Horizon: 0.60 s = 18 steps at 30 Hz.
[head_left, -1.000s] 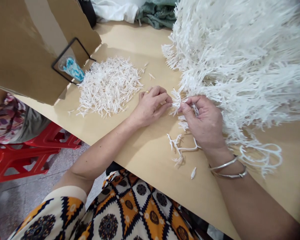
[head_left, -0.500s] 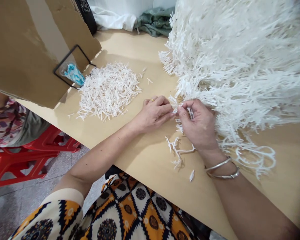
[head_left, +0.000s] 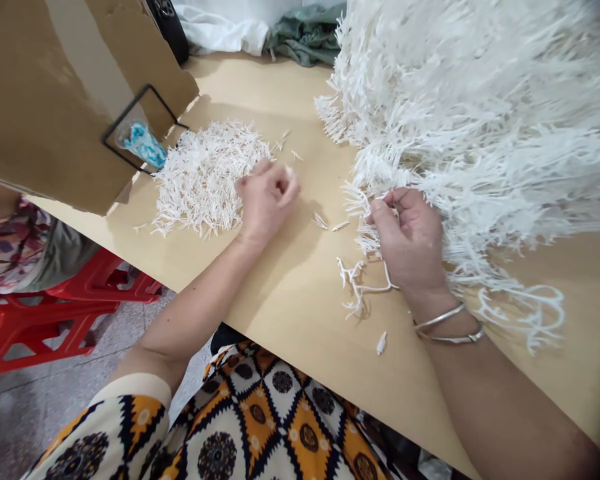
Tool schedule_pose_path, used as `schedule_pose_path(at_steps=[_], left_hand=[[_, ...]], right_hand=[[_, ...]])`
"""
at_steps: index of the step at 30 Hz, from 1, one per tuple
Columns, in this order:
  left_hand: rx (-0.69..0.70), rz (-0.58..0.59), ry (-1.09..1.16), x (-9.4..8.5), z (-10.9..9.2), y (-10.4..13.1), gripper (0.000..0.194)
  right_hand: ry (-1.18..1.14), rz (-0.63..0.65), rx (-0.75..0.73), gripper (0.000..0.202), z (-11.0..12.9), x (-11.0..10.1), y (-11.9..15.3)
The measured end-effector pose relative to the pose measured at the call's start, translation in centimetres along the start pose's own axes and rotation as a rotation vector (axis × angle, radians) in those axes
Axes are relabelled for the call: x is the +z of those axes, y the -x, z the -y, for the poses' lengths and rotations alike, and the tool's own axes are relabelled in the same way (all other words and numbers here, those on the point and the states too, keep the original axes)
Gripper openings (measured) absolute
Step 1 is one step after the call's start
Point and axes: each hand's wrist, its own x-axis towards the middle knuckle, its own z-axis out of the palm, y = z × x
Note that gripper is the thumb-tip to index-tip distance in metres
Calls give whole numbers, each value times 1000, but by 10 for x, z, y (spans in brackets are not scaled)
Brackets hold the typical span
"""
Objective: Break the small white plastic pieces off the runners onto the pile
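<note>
My left hand [head_left: 269, 200] is over the right edge of a low pile of short white pieces [head_left: 200, 180], its fingers curled together; what they hold, if anything, is hidden. At the near left edge of a large heap of white stringy strands [head_left: 480, 133], my right hand [head_left: 413, 237] pinches a white strand between thumb and fingers. Below that hand lies a branched white strand [head_left: 360, 287]. A few loose white pieces [head_left: 340, 226] rest between my hands, and a small white piece [head_left: 381, 343] sits nearer the table's front edge.
A cardboard box [head_left: 55, 100] stands at the left, beside a black wire frame [head_left: 111, 142] and a blue and white packet [head_left: 145, 145]. White cloth [head_left: 220, 30] and green cloth [head_left: 305, 37] lie at the back. Red stools [head_left: 40, 333] and a seated person [head_left: 10, 247] are at the left.
My left hand has moved left, away from my right hand, to the small pile. Loose pieces now show where it was. My right hand has shifted slightly right.
</note>
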Motion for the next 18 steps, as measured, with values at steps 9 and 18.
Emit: schedule_pose_path(at_steps=[9,18], left_hand=[[359,165,-19,-8,-15,10,44],[317,405,29,-2,-24,16,29]], right_hand=[[-69,78,-39,12,20,-2,4],[158,77,-122,16,28,2,6]])
